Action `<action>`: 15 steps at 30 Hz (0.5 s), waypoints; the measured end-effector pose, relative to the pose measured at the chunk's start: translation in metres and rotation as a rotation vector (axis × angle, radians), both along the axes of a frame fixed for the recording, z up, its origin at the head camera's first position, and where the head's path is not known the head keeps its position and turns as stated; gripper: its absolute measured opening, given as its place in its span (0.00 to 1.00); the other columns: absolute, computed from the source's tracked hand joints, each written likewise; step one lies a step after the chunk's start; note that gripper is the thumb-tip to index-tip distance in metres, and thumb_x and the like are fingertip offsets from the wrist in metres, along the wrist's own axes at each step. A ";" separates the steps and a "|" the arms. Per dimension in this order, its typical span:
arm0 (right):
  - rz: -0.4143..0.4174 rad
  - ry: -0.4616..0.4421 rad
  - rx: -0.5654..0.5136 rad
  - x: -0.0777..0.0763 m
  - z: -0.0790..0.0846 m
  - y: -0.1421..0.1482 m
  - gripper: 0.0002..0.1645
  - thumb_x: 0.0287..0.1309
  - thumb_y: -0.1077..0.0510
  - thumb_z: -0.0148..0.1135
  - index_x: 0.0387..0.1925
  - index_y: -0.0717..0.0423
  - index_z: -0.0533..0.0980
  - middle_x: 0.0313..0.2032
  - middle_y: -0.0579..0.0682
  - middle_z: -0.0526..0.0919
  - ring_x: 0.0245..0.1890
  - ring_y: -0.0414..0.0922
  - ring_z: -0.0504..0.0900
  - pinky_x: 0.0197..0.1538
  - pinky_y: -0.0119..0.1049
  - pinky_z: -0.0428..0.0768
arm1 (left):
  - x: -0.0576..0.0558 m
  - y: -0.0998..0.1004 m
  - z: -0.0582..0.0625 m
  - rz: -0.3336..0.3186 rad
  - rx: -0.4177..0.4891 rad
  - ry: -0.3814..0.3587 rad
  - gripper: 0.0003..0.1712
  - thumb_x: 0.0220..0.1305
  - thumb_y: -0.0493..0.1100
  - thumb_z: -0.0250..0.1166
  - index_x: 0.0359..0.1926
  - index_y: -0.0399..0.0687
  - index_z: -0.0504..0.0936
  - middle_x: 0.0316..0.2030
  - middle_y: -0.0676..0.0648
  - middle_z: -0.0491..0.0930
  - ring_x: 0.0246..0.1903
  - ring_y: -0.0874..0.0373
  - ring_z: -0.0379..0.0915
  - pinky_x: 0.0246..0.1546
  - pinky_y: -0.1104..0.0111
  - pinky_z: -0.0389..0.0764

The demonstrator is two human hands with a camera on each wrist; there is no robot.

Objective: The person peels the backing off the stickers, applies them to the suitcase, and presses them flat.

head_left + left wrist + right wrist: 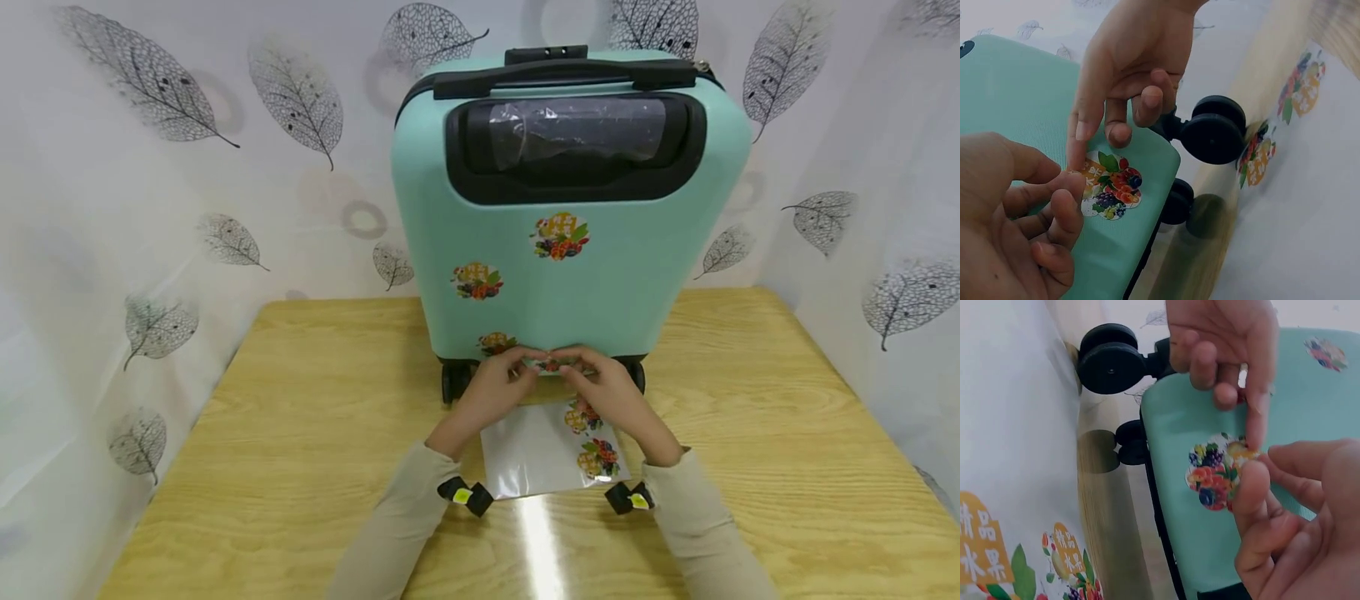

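A mint-green suitcase [525, 283] stands upright, its lower end towards me. Low on its face, a round fruit-print sticker [1116, 187] sits between the two hands at the suitcase's bottom edge. My left hand [498, 387] pinches the sticker's edge with thumb and forefinger. From the other side my right hand [607, 392] pinches the same edge, its fingertips nearly meeting the left ones. The remaining fingers of both hands curl loosely. In the right wrist view the sticker [1213, 478] lies close against the shell; how much of it adheres I cannot tell.
Similar stickers appear higher on the suitcase: an upper sticker [561, 236], a left sticker [477, 281] and a lower sticker [497, 343]. A white sticker sheet [525, 454] with several fruit prints lies on the wooden table [330, 433] below the hands. Black wheels [1213, 134] project from the suitcase's bottom.
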State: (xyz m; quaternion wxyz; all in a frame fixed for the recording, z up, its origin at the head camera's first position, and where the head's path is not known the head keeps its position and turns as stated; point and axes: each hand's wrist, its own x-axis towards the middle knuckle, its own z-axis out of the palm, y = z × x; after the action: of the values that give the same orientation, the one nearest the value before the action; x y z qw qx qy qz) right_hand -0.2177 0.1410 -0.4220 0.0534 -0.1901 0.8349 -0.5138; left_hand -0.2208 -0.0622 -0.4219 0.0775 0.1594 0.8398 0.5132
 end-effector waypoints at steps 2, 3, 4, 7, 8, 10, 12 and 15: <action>0.018 -0.016 -0.020 -0.002 -0.002 0.004 0.17 0.71 0.56 0.51 0.57 0.56 0.74 0.37 0.66 0.77 0.16 0.54 0.75 0.19 0.44 0.75 | -0.001 -0.001 -0.001 -0.010 0.003 -0.006 0.17 0.71 0.46 0.53 0.57 0.54 0.79 0.35 0.40 0.83 0.22 0.59 0.70 0.22 0.69 0.71; 0.026 -0.022 -0.030 -0.003 -0.003 0.006 0.18 0.71 0.56 0.51 0.57 0.56 0.74 0.37 0.67 0.77 0.17 0.55 0.75 0.20 0.45 0.75 | -0.002 -0.002 -0.001 -0.016 0.003 -0.009 0.17 0.71 0.46 0.53 0.57 0.54 0.79 0.35 0.39 0.83 0.22 0.60 0.69 0.22 0.70 0.71; 0.030 -0.030 -0.035 -0.004 -0.004 0.008 0.18 0.71 0.56 0.51 0.57 0.56 0.74 0.37 0.67 0.76 0.18 0.55 0.76 0.21 0.45 0.76 | -0.002 -0.002 -0.001 -0.022 0.003 -0.014 0.17 0.71 0.46 0.53 0.57 0.54 0.78 0.35 0.39 0.83 0.21 0.60 0.69 0.22 0.70 0.70; 0.034 -0.053 -0.045 -0.006 -0.006 0.013 0.18 0.71 0.56 0.50 0.57 0.56 0.74 0.36 0.67 0.77 0.19 0.56 0.77 0.21 0.45 0.76 | -0.003 -0.004 0.000 -0.039 -0.009 -0.021 0.17 0.71 0.46 0.54 0.58 0.55 0.78 0.35 0.40 0.83 0.21 0.60 0.68 0.21 0.70 0.69; 0.034 -0.060 -0.048 -0.006 -0.006 0.014 0.18 0.71 0.55 0.50 0.58 0.56 0.74 0.36 0.67 0.77 0.19 0.56 0.77 0.21 0.44 0.76 | -0.003 -0.005 0.000 -0.044 -0.014 -0.024 0.17 0.72 0.46 0.54 0.58 0.55 0.78 0.35 0.40 0.83 0.21 0.60 0.68 0.21 0.70 0.69; 0.035 -0.071 -0.051 -0.007 -0.007 0.016 0.19 0.72 0.55 0.50 0.58 0.56 0.74 0.36 0.67 0.77 0.18 0.55 0.77 0.21 0.44 0.75 | -0.003 -0.006 0.001 -0.047 -0.023 -0.036 0.17 0.72 0.46 0.54 0.58 0.55 0.78 0.35 0.40 0.83 0.21 0.60 0.67 0.21 0.70 0.68; 0.042 -0.086 -0.060 -0.007 -0.008 0.018 0.19 0.72 0.55 0.49 0.59 0.57 0.73 0.36 0.67 0.78 0.18 0.54 0.77 0.20 0.44 0.75 | -0.003 -0.007 0.001 -0.047 -0.027 -0.052 0.17 0.72 0.46 0.55 0.59 0.55 0.78 0.36 0.40 0.83 0.21 0.59 0.67 0.21 0.69 0.68; 0.060 -0.110 -0.072 -0.007 -0.010 0.020 0.20 0.72 0.56 0.48 0.60 0.59 0.72 0.37 0.68 0.78 0.17 0.53 0.77 0.21 0.45 0.75 | -0.003 -0.008 0.000 -0.052 -0.020 -0.077 0.17 0.72 0.46 0.54 0.59 0.54 0.77 0.36 0.38 0.83 0.20 0.59 0.66 0.21 0.69 0.68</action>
State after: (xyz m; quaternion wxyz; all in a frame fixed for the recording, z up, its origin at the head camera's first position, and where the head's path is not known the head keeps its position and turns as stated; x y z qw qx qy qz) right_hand -0.2246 0.1613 -0.4322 0.1076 -0.1882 0.8057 -0.5513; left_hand -0.2242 -0.0705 -0.4222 0.1247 0.1607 0.8369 0.5081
